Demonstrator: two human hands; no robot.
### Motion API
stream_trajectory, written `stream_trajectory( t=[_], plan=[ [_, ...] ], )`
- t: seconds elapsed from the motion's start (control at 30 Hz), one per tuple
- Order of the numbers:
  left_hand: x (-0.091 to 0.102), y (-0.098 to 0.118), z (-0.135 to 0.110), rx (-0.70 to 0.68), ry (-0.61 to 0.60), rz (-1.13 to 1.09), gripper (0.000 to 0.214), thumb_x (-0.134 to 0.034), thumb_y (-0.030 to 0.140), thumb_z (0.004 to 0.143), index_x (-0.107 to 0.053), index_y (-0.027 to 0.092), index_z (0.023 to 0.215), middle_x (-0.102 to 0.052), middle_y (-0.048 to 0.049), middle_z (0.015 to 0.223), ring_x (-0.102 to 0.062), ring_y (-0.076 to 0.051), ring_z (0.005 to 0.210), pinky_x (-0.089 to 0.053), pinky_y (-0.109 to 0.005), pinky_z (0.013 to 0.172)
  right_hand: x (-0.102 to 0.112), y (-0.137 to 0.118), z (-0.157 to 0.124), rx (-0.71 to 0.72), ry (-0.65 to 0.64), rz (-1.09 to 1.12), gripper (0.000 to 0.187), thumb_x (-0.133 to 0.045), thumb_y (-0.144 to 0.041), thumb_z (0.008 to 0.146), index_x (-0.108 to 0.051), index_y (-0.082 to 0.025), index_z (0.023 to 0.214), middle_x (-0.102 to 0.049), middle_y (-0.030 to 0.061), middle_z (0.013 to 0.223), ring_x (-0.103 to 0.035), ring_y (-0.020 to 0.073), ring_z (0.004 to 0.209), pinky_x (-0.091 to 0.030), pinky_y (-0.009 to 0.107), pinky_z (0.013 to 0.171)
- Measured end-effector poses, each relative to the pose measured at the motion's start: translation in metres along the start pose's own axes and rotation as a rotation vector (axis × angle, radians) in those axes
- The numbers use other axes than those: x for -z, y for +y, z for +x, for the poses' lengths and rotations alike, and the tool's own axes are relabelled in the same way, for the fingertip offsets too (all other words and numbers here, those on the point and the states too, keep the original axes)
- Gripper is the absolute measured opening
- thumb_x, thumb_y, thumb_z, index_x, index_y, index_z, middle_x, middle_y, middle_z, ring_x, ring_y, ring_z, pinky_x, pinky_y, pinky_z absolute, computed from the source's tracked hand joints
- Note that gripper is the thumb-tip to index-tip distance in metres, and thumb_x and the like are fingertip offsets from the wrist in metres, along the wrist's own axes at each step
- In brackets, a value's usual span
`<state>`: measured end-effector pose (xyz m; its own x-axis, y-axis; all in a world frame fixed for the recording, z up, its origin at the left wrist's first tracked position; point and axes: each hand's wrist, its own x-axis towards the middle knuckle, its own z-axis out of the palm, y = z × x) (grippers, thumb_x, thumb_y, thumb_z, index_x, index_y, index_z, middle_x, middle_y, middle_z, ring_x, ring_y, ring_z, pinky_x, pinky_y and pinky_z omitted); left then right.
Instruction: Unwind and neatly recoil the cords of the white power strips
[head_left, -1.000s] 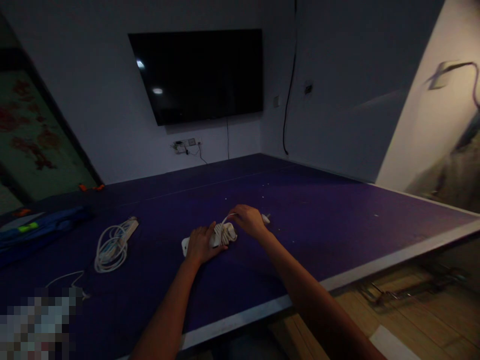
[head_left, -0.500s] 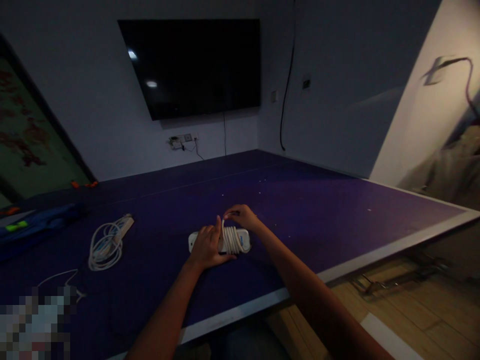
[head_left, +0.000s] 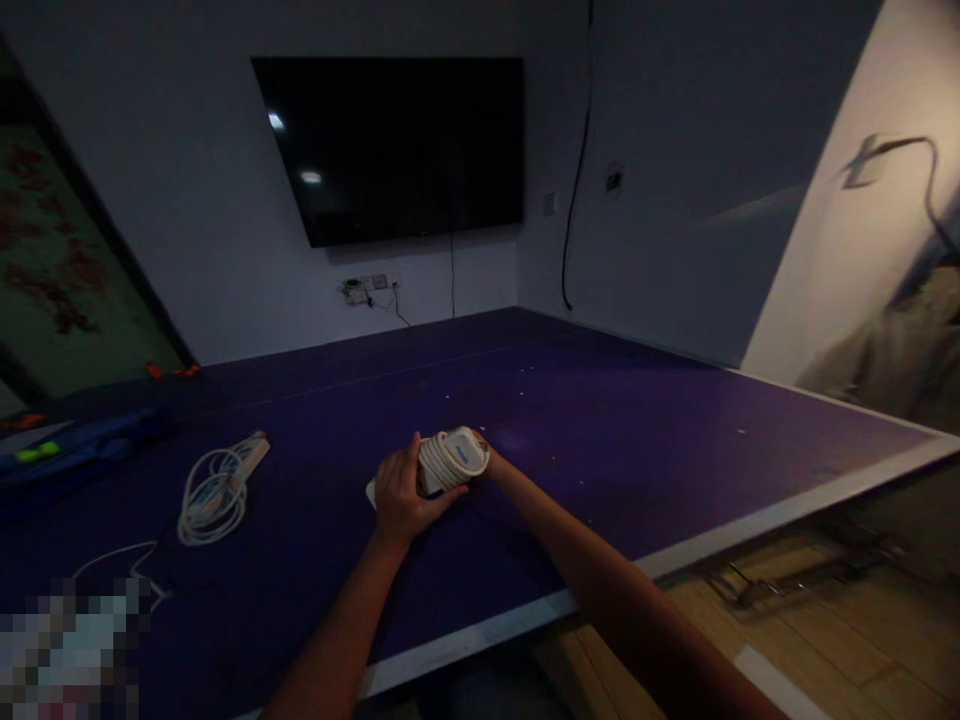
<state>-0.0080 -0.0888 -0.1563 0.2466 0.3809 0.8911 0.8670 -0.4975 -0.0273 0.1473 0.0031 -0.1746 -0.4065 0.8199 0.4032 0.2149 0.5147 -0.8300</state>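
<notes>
Flat purple tabletop [head_left: 637, 430], pale edge strip. On my feed: left hand [head_left: 400, 498] grips an oblong white power strip [head_left: 468, 450] near the front edge, smooth round cord [head_left: 438, 463] coiled around it. Right hand [head_left: 491, 459] mostly hidden behind; can't tell its grip.

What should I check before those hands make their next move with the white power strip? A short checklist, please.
1. Left hand steadying the white power strip: ok, thumb and fingers spread around it.
2. Cord wrapped around the strip: ok, several turns lie side by side.
3. Right hand gripping the cord: cannot tell, its fingers are hidden behind the strip.
4. Cord's free end: cannot tell, it is out of sight.
5. Other corded strip clear of both hands: ok, it lies apart on the left.
</notes>
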Motion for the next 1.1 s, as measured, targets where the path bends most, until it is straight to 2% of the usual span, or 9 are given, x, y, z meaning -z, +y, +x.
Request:
stream_trajectory(
  t=[0.1, 0.2, 0.3, 0.4, 0.7, 0.83, 0.93, 1.0, 1.1],
  plan=[
    [-0.001, -0.006, 0.001, 0.097, 0.092, 0.033, 0.089, -0.062, 0.065, 0.065, -0.041, 0.007, 0.130, -0.064, -0.0171, 0.096, -0.061, -0.028, 0.087, -0.044, -0.037, 0.077, -0.020, -0.004, -0.002, 0.127, 0.004, 0.040, 0.034, -0.063, -0.023, 0.071, -0.063, -0.017, 0.104, -0.066, 0.0083, 0.109, -0.058, 0.0213, 0.105, -0.043, 0.036, 0.094],
    [-0.003, -0.015, 0.002, 0.219, 0.092, 0.066, 0.084, -0.059, 0.067, 0.066, -0.047, 0.006, 0.123, -0.064, -0.0189, 0.097, -0.060, -0.029, 0.089, -0.044, -0.038, 0.078, -0.032, -0.013, -0.005, 0.223, -0.003, -0.006, 0.035, -0.055, -0.011, 0.071, -0.063, -0.018, 0.105, -0.065, 0.0080, 0.113, -0.055, 0.0205, 0.110, -0.040, 0.034, 0.097],
    [-0.005, -0.023, 0.004, 0.343, 0.062, 0.080, 0.082, -0.056, 0.069, 0.067, -0.050, 0.006, 0.119, -0.065, -0.0192, 0.097, -0.061, -0.030, 0.090, -0.044, -0.038, 0.078, -0.034, -0.022, -0.008, 0.076, -0.057, -0.158, 0.029, -0.045, -0.004, 0.072, -0.066, -0.016, 0.089, -0.070, 0.0052, 0.087, -0.063, 0.0167, 0.081, -0.047, 0.026, 0.075],
    [-0.008, -0.028, 0.005, 0.444, 0.039, 0.075, 0.080, -0.055, 0.069, 0.066, -0.051, 0.007, 0.117, -0.065, -0.0186, 0.099, -0.061, -0.031, 0.091, -0.044, -0.038, 0.078, -0.035, -0.027, -0.011, -0.027, -0.097, -0.205, 0.021, -0.045, -0.005, 0.074, -0.063, -0.015, 0.068, -0.064, 0.0007, 0.061, -0.056, 0.0108, 0.055, -0.042, 0.020, 0.056],
    [-0.013, -0.031, 0.007, 0.576, -0.076, 0.067, 0.084, -0.054, 0.068, 0.068, -0.044, 0.007, 0.125, -0.060, -0.0233, 0.110, -0.056, -0.037, 0.103, -0.042, -0.046, 0.084, -0.051, -0.032, -0.016, -0.247, -0.090, 0.406, 0.018, -0.052, -0.025, 0.074, -0.058, -0.014, 0.061, -0.056, -0.0011, 0.052, -0.049, 0.0082, 0.044, -0.036, 0.019, 0.045],
    [-0.013, -0.035, 0.005, 0.597, -0.022, -0.162, 0.077, -0.044, 0.065, 0.077, -0.041, 0.008, 0.129, -0.053, -0.0241, 0.123, -0.051, -0.035, 0.114, -0.038, -0.048, 0.093, -0.042, -0.046, -0.020, -0.293, -0.176, 0.820, 0.025, -0.053, -0.032, 0.070, -0.065, -0.013, 0.082, -0.066, 0.0038, 0.068, -0.056, 0.0113, 0.052, -0.042, 0.021, 0.049],
    [-0.011, -0.037, 0.003, 0.642, 0.041, -0.399, 0.062, -0.031, 0.058, 0.086, -0.044, 0.012, 0.127, -0.051, -0.0206, 0.127, -0.047, -0.029, 0.120, -0.035, -0.044, 0.099, -0.036, -0.056, -0.024, -0.282, -0.269, 0.929, 0.035, -0.055, -0.029, 0.069, -0.066, -0.014, 0.098, -0.070, 0.0062, 0.084, -0.060, 0.0125, 0.060, -0.045, 0.022, 0.054],
    [-0.010, -0.036, 0.003, 0.697, 0.076, -0.531, 0.058, -0.032, 0.056, 0.087, -0.046, 0.016, 0.126, -0.049, -0.0176, 0.130, -0.044, -0.026, 0.123, -0.032, -0.041, 0.102, -0.035, -0.060, -0.026, -0.256, -0.238, 0.907, 0.037, -0.061, -0.029, 0.068, -0.066, -0.015, 0.102, -0.070, 0.0058, 0.087, -0.062, 0.0131, 0.064, -0.046, 0.023, 0.058],
    [-0.011, -0.033, 0.006, 0.808, 0.078, -0.802, 0.055, -0.043, 0.056, 0.084, -0.049, 0.020, 0.124, -0.052, -0.0135, 0.128, -0.047, -0.024, 0.121, -0.037, -0.037, 0.100, -0.036, -0.060, -0.027, -0.216, -0.097, 0.873, 0.040, -0.072, -0.034, 0.063, -0.068, -0.016, 0.098, -0.070, 0.0040, 0.079, -0.062, 0.0136, 0.065, -0.046, 0.025, 0.064]
  ],
)
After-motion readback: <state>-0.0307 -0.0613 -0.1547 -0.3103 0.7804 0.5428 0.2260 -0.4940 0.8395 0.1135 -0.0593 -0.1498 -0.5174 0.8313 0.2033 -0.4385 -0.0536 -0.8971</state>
